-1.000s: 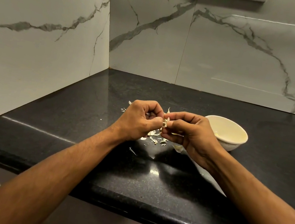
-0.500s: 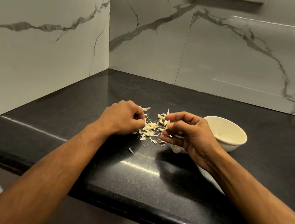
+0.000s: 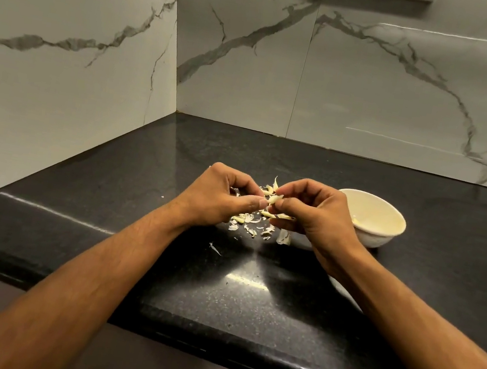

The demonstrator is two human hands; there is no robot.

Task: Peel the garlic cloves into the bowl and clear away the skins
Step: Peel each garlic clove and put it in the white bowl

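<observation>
Over the glossy black stone countertop (image 3: 246, 308), the left hand (image 3: 216, 199) and right hand (image 3: 311, 216) meet knuckle to knuckle — fingers curled tight, both pinching one small pale garlic clove (image 3: 274, 198) between them. Papery cream skins (image 3: 248, 222) lie scattered just beneath the hands; the round cream bowl (image 3: 368, 235) sits just right of the right hand.

On the counter (image 3: 246, 308), the skins (image 3: 248, 222) lie left of the bowl (image 3: 371, 220) — both hands (image 3: 216, 199) meet above them.
</observation>
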